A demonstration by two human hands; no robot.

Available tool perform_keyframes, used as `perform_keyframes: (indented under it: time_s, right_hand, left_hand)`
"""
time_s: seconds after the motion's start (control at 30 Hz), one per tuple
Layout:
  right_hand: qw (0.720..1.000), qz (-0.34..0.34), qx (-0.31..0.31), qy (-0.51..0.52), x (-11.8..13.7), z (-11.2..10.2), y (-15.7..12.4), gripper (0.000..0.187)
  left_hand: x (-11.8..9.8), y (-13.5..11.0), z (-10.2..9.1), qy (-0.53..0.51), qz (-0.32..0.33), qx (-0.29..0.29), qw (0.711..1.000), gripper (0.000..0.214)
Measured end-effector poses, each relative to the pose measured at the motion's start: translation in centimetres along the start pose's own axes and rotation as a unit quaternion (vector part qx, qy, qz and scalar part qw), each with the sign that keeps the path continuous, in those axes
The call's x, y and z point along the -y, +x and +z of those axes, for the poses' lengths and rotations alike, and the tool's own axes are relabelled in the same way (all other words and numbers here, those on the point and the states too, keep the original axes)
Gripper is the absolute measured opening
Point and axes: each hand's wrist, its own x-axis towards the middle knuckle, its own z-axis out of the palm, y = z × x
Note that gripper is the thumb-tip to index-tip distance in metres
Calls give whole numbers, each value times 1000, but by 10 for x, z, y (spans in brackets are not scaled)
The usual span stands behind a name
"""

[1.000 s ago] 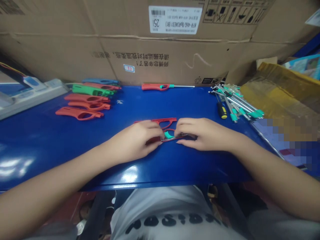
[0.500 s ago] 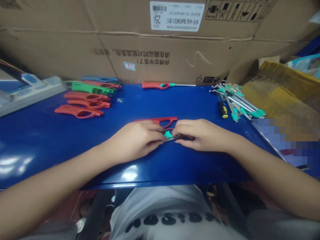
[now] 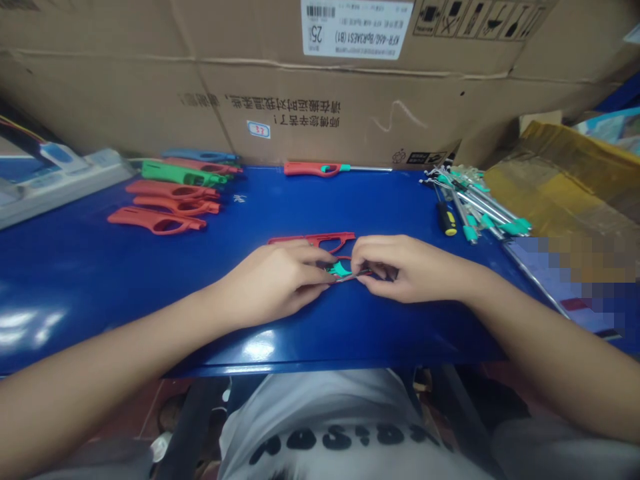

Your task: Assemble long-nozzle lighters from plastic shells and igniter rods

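- Lying at the far left of the blue metal desk (image 3: 100, 280) are red plastic lighter shells (image 3: 156, 221), with one green plastic lighter shell (image 3: 183, 174) behind them.
- The left hand (image 3: 270, 280) is near the middle of the desk, and its fingers (image 3: 310, 259) are closed, pinching the small teal plastic piece (image 3: 340, 269).
- A red plastic lighter shell (image 3: 313, 239) lies flat just above the hands. It looks light and stiff, so its thick handle seems the best place to hold.
- The small teal plastic piece sits between the hands on a thin metal strip (image 3: 350, 277). Both look small and may slip, so a tight pinch seems best.
- The right hand (image 3: 405, 270) is closed on the thin metal strip.
- Farther right lie a yellow-and-black screwdriver (image 3: 447, 219) and a pile of metal rods with teal ends (image 3: 475, 207).
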Motion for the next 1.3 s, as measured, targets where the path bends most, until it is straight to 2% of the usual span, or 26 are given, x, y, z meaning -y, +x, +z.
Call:
perform_keyframes:
  time_s: [0.23,0.4,0.73,0.9,1.3]
  right_hand:
    - [998,56,-30,27,-1,1,1,6]
    - [999,36,-13,37,-3,2,2,11]
    - [999,-1,39,35,-2,-4,-1,4]
    - [999,-24,16,35,-2,-5,-3,18]
    - [999,-43,-4,-19,-2,-8,-4,13]
  left_hand:
    - [0,0,-1,16,16,-4,1000,25]
    - [2,0,0,16,21,6,1000,24]
    - [-1,0,-4,74,53,7,996,30]
    - [-3,1,-5,99,68,9,993,32]
    - [0,0,-3,78,67,0,995,28]
